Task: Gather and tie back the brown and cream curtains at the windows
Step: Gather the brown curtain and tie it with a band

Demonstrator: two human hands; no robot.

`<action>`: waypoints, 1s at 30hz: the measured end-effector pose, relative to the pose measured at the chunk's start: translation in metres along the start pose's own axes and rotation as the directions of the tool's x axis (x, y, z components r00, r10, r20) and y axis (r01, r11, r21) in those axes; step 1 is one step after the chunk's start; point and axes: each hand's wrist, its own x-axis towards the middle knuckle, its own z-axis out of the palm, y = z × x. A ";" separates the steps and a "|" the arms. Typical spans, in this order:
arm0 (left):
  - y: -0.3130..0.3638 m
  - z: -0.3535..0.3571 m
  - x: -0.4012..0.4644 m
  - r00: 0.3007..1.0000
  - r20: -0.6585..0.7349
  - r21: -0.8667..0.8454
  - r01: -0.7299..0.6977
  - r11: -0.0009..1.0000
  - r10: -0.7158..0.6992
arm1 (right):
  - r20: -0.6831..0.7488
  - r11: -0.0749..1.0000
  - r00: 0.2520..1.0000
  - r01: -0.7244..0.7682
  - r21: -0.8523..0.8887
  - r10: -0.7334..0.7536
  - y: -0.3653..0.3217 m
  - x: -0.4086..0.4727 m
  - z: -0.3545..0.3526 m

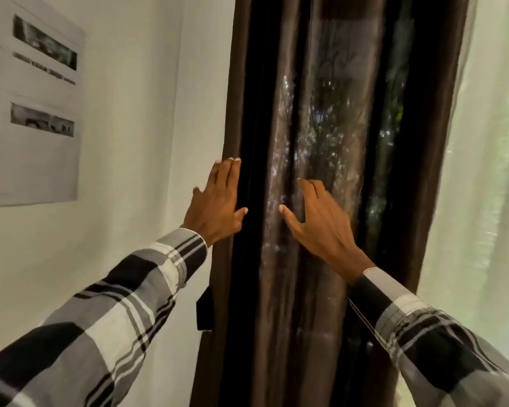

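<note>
A brown curtain (321, 113) hangs bunched in vertical folds in the middle of the view, light shining through its thinner parts. To its right hangs a sheer cream curtain (488, 171) over the bright window. My left hand (218, 204) lies flat with straight fingers against the brown curtain's left edge, next to the wall. My right hand (318, 218) rests with straight, spread fingers on the middle folds. Neither hand grips the cloth. Both arms wear black-and-white plaid sleeves.
A white wall (135, 142) stands to the left, with a printed poster (33, 113) on it. A small dark fitting (204, 312) sits on the wall beside the curtain's lower left edge.
</note>
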 end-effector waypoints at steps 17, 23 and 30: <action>-0.021 0.147 0.017 0.982 0.044 -0.387 0.188 0.903 -0.185 | -0.201 0.843 0.836 -0.441 0.307 0.510 -0.011 -0.013 0.162; -0.026 0.175 0.009 0.986 0.072 -0.532 0.163 0.831 -0.147 | -0.151 0.766 0.754 -0.604 0.220 0.639 -0.009 -0.002 0.194; -0.026 0.202 -0.020 0.973 0.169 -0.659 0.230 0.716 -0.158 | -0.234 0.756 0.764 -0.448 0.478 0.601 -0.014 -0.038 0.202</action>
